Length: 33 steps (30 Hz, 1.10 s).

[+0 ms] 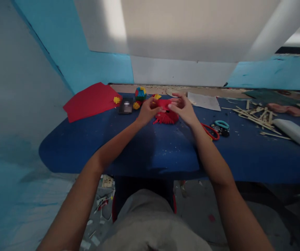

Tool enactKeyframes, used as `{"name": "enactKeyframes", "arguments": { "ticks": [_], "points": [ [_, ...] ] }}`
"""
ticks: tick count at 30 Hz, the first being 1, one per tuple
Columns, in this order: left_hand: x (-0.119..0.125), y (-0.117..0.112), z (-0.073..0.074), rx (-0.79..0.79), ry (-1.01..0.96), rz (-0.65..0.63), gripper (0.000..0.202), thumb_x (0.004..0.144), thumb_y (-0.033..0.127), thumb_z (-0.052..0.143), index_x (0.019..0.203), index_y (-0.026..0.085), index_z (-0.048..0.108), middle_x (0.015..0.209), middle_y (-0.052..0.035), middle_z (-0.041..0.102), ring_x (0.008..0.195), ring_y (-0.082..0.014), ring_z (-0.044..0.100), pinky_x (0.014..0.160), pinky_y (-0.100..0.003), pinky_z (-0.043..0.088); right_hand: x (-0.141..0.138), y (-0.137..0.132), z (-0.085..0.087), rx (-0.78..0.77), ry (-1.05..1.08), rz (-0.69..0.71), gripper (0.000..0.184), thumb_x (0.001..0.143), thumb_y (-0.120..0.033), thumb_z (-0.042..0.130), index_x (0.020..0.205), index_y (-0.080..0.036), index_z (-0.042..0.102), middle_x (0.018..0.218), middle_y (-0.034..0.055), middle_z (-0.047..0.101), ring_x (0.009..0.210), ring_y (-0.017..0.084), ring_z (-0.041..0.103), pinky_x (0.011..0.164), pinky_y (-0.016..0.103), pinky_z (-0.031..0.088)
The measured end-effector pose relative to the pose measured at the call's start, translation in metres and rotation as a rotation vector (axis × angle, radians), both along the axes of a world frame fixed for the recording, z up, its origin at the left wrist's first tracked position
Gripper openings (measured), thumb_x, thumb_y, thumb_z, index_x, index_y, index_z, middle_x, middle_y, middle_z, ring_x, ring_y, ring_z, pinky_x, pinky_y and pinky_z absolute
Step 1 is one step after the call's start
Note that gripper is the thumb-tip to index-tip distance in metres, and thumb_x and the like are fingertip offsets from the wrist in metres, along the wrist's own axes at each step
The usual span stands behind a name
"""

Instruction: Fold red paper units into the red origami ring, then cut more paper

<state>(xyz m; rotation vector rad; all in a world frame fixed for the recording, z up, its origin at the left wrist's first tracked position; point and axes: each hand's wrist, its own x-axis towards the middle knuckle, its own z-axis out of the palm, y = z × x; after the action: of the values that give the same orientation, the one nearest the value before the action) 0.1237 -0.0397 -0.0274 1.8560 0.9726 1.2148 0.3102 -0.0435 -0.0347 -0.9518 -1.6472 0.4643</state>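
Red paper piece (163, 103) sat pinched between my left hand (147, 111) and right hand (182, 108), above a red folded pile (166, 118) on the blue surface (150, 150).

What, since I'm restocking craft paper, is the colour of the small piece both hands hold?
Red: the paper piece shows best in the head view.

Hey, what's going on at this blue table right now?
A person holds a small red piece of paper pinched between the left hand and the right hand, just above a pile of red folded paper pieces on the blue table. A red paper sheet lies to the left and a multicoloured paper ball sits behind the hands. To the right lie red-handled scissors and scattered wooden sticks.
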Motion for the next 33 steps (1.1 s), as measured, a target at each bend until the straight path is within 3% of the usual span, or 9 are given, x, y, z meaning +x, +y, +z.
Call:
{"name": "enactKeyframes", "arguments": {
  "ticks": [2,4,7,11,14,18,21,26,33],
  "points": [
    [-0.003,0.003,0.005,-0.134,-0.102,-0.045,0.019,0.089,0.016,0.052,0.108,0.017,0.05,0.1,-0.0077,0.072,0.082,-0.016,0.073,0.065,-0.025,0.058,-0.006,-0.007,0.0,0.059,-0.127,0.024,0.071,0.076,-0.054,0.075,0.136,-0.028,0.049,0.121,0.0111,0.064,0.096,0.024,0.067,0.085,0.041,0.058],
    [-0.003,0.004,0.008,-0.224,-0.143,-0.068,0.019,0.091,0.017,0.048,0.11,0.016,0.051,0.104,-0.0087,0.072,0.085,-0.0168,0.074,0.067,-0.026,0.059,-0.01,-0.012,0.001,0.176,-0.261,0.027,0.057,0.081,-0.046,0.071,0.132,-0.027,0.054,0.128,0.0122,0.062,0.106,0.027,0.065,0.092,0.045,0.055],
    [-0.002,0.005,0.01,-0.287,-0.14,-0.096,0.012,0.093,0.018,0.045,0.102,0.016,0.054,0.101,-0.0074,0.071,0.088,-0.0168,0.074,0.07,-0.026,0.06,-0.011,-0.014,0.002,0.266,-0.384,0.0,0.023,0.09,-0.036,0.059,0.109,-0.027,0.067,0.115,0.0089,0.069,0.11,0.027,0.063,0.098,0.048,0.05],
    [-0.005,0.009,0.01,-0.279,-0.116,-0.139,0.015,0.093,0.017,0.042,0.101,0.016,0.054,0.097,-0.0043,0.069,0.085,-0.0145,0.074,0.07,-0.025,0.06,-0.01,-0.012,0.002,0.252,-0.334,-0.059,0.016,0.093,-0.034,0.054,0.094,-0.028,0.069,0.096,0.0042,0.073,0.093,0.023,0.066,0.089,0.043,0.051],
    [-0.01,0.012,0.01,-0.205,-0.074,-0.18,0.023,0.084,0.011,0.054,0.106,0.015,0.057,0.096,-0.0033,0.07,0.085,-0.0134,0.072,0.074,-0.026,0.06,-0.009,-0.011,0.003,0.255,-0.304,-0.044,0.021,0.094,-0.039,0.054,0.088,-0.026,0.069,0.091,0.0037,0.072,0.088,0.021,0.065,0.085,0.038,0.051],
    [-0.013,0.011,0.008,0.117,0.12,-0.113,0.047,0.067,0.018,0.078,0.112,0.013,0.062,0.107,-0.007,0.071,0.088,-0.0143,0.068,0.079,-0.025,0.057,-0.009,-0.011,0.004,0.213,-0.324,-0.038,0.027,0.093,-0.045,0.055,0.082,-0.025,0.068,0.081,0.0024,0.068,0.077,0.018,0.061,0.077,0.035,0.049],
    [-0.012,0.008,0.006,0.262,0.237,-0.01,0.036,0.071,0.022,0.077,0.105,0.014,0.067,0.104,-0.007,0.073,0.083,-0.0137,0.068,0.076,-0.024,0.054,-0.01,-0.01,0.002,0.155,-0.276,-0.054,0.023,0.089,-0.045,0.061,0.087,-0.024,0.068,0.077,0.0006,0.066,0.07,0.017,0.059,0.072,0.034,0.049],
    [-0.012,0.007,0.007,0.28,0.231,0.068,0.019,0.077,0.026,0.075,0.094,0.016,0.073,0.082,-0.0029,0.076,0.074,-0.0133,0.067,0.072,-0.024,0.051,-0.009,-0.003,-0.003,0.021,0.029,-0.001,0.05,0.074,-0.047,0.077,0.116,-0.027,0.062,0.092,0.0027,0.07,0.075,0.018,0.065,0.073,0.036,0.055],
    [-0.012,0.0,0.013,0.283,0.262,0.01,0.014,0.084,0.026,0.068,0.087,0.015,0.076,0.076,-0.0015,0.075,0.067,-0.0104,0.063,0.066,-0.021,0.046,-0.009,0.0,-0.002,-0.133,0.172,0.121,0.031,0.076,-0.051,0.074,0.085,-0.022,0.069,0.073,0.0013,0.071,0.067,0.015,0.067,0.07,0.034,0.058]
  ]
}}
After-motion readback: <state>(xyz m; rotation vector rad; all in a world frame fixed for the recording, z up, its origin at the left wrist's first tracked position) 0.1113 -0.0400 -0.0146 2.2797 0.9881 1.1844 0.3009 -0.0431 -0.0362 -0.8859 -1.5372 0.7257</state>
